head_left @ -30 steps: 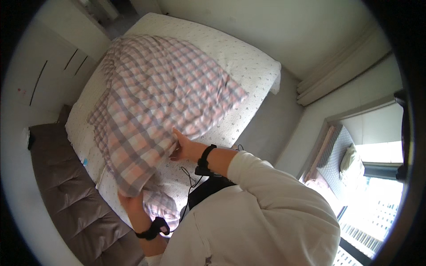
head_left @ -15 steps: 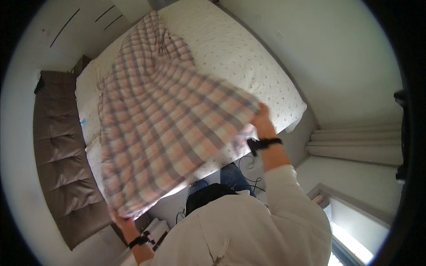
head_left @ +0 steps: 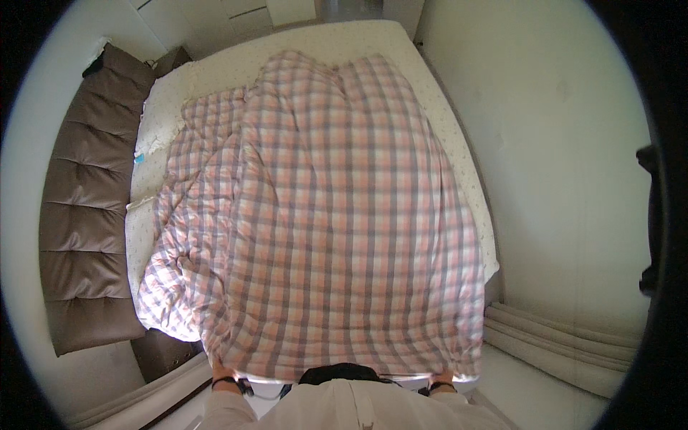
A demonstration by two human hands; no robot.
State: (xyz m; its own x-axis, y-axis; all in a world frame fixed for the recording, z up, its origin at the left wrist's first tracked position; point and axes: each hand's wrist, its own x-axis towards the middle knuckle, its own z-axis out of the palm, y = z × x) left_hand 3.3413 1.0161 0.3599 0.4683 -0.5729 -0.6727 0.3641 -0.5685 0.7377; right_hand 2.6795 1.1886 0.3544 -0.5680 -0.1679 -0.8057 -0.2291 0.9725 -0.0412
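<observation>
A bed point(head_left: 444, 143) with a cream, finely dotted sheet point(head_left: 215, 75) carries a pink, grey and white checked duvet point(head_left: 344, 229). The duvet covers most of the bed, bunched in folds along the left edge beside the brown padded headboard point(head_left: 79, 236), and reaches the near edge.

Soft, even daylight, slight haze, heavy fisheye bending, black rim.

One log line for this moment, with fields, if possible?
left hand: grips checked blanket near corner | right hand: grips other near corner | blanket: spread over bed | headboard: at left
</observation>
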